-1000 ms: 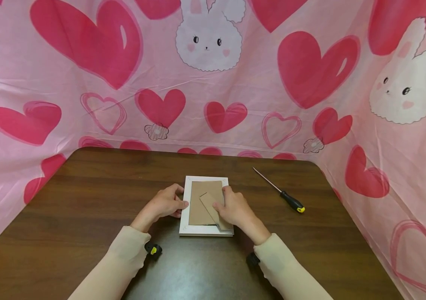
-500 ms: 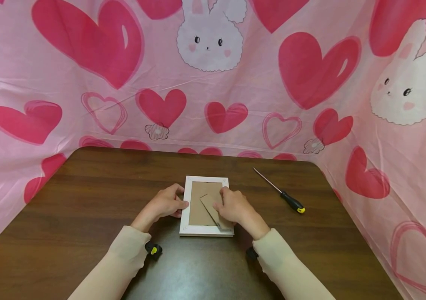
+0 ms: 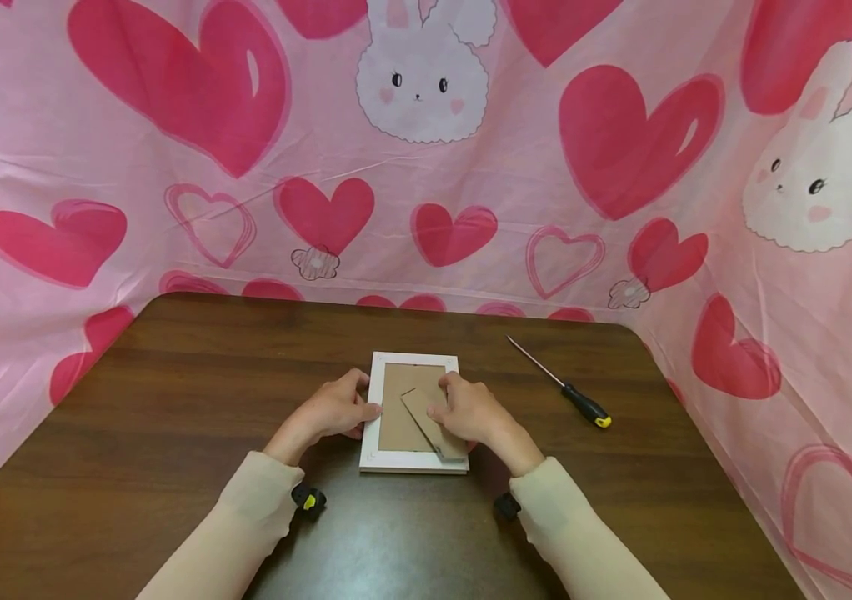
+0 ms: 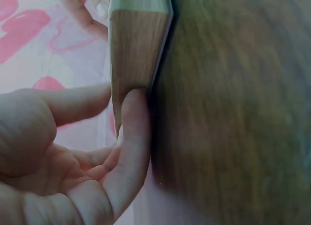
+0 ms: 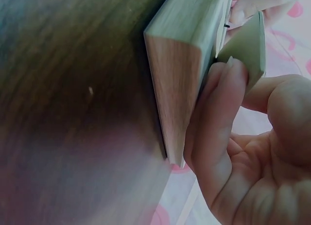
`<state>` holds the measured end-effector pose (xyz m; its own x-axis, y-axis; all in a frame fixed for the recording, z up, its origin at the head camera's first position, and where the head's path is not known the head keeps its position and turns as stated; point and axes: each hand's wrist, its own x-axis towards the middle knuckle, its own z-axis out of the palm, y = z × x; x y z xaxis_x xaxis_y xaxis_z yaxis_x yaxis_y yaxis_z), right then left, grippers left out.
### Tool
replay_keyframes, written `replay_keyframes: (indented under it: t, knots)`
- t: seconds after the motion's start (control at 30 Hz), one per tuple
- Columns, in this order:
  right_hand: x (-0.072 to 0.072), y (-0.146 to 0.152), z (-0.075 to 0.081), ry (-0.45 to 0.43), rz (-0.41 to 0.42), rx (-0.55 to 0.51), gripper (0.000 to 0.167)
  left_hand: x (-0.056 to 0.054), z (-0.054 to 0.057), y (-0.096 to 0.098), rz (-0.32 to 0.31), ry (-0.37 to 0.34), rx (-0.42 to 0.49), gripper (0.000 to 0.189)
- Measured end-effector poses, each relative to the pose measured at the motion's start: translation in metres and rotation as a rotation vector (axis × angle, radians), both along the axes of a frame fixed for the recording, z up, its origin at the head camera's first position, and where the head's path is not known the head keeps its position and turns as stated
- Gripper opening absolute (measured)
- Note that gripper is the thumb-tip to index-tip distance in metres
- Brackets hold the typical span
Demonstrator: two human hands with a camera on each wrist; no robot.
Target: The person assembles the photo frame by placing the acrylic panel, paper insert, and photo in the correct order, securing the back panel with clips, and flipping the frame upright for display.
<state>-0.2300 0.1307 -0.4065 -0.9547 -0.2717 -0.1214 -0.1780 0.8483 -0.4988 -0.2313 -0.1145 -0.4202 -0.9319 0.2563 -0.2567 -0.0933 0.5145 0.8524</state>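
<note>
A white picture frame (image 3: 371, 433) lies back side up on the table, with a brown backing board (image 3: 399, 379) inside its border. A slanted cardboard easel stand (image 3: 423, 410) rises from the board's lower right part. My left hand (image 3: 330, 408) grips the frame's left edge, thumb on top; in the left wrist view its fingers press the frame's bare-wood side (image 4: 138, 50). With my right hand (image 3: 471, 410) I pinch the easel stand between thumb and fingers. The right wrist view shows the stand (image 5: 249, 40) lifted away from the frame (image 5: 175, 74).
A screwdriver (image 3: 583, 404) with a black and yellow handle lies to the right of the frame, tip pointing away. The dark wooden table (image 3: 193, 400) ends at a pink cloth (image 3: 471, 167) printed with hearts and rabbits, hanging behind and at the sides.
The backing board has shifted slightly toward me and now sits more evenly within the border. My right fingertips have moved a little left; the left hand keeps its grip.
</note>
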Motion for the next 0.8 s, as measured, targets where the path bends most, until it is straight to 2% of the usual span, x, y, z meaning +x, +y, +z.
replay_keyframes:
  t: [0.2,0.37,0.8]
  knots:
    - [-0.0023,0.0024,0.0008,-0.037,0.015,-0.049,0.053,0.0009,-0.0019,0.0007,-0.002,0.007,-0.027,0.059]
    - [-0.0021,0.0030,0.0005,-0.122,-0.016,-0.108,0.052,0.0017,-0.0008,0.0021,-0.014,0.014,-0.038,0.061]
    - [-0.0045,-0.0001,0.0059,-0.173,-0.005,-0.068,0.047,0.0016,0.0007,0.0042,0.003,-0.004,-0.050,0.064]
